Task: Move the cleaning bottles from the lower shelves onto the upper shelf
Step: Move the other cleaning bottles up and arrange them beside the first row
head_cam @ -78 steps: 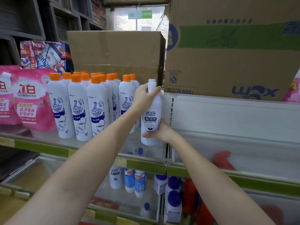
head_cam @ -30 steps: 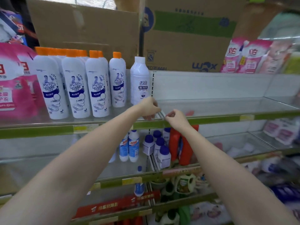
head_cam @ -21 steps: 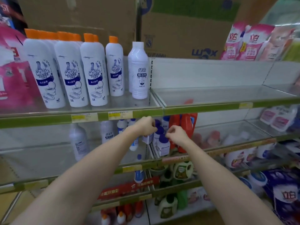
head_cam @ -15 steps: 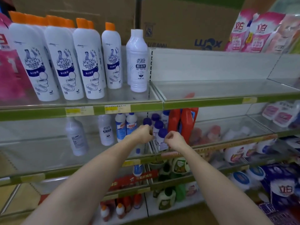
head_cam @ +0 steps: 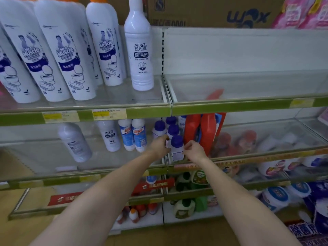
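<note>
I record both forearms reaching in from the near edge of view toward the lower shelf [head_cam: 106, 172]. My left hand [head_cam: 159, 145] has its grip curled against the left side of a small purple-capped bottle [head_cam: 176, 148], and my right hand [head_cam: 194, 150] has its fingers bent against the bottle's right side; the bottle stands upright between the two hands at the front edge of the lower shelf, close to the divider where two shelf sections meet. I cannot tell whether either grip is fully closed round it or only touching. Directly behind it stand more purple-capped bottles [head_cam: 173, 129] in a row running toward the back. Just to their right stand two red jugs [head_cam: 204, 132]. To their left are two blue-labelled bottles [head_cam: 134, 135] side by side, then a white bottle [head_cam: 110, 136], then a tilted grey-white bottle [head_cam: 74, 142] further left. Above, on the upper shelf [head_cam: 124, 113], a tall white cleaning bottle [head_cam: 140, 50] stands upright near the right edge of the left section, beside several white toilet-cleaner bottles [head_cam: 65, 55]. At the back sits a cardboard box [head_cam: 213, 11].
</note>
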Action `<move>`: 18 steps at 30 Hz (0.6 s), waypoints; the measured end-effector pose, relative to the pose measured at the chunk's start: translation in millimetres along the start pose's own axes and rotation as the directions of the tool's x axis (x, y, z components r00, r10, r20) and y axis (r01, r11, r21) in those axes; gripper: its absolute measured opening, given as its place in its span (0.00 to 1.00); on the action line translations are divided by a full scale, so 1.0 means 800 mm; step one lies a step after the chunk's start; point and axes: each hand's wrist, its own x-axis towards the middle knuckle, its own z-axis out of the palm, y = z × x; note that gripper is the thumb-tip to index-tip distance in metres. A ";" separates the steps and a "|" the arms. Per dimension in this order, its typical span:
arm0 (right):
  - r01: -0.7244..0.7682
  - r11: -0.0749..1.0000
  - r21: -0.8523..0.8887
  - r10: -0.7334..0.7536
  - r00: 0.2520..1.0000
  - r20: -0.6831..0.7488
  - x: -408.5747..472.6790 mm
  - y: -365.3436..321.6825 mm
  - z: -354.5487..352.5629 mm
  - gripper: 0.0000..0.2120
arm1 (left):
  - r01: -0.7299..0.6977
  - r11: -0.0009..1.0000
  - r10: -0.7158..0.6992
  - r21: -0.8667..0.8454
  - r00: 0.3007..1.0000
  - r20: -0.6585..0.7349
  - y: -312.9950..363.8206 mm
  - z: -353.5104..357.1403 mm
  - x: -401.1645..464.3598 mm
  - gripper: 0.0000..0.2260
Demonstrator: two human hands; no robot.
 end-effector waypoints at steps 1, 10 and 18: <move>0.007 1.000 0.000 -0.007 1.000 0.015 0.007 0.003 0.000 0.04 | 0.012 1.000 -0.013 -0.027 1.000 -0.009 0.004 0.003 0.005 0.21; 0.106 0.993 -0.055 -0.088 0.962 0.258 0.059 0.007 -0.021 0.07 | -0.007 1.000 0.007 0.004 1.000 0.007 0.041 0.027 0.043 0.22; 0.167 0.979 -0.118 -0.100 0.895 0.435 0.076 0.006 -0.030 0.07 | 0.124 0.989 -0.120 0.078 0.992 -0.045 0.042 0.031 0.049 0.22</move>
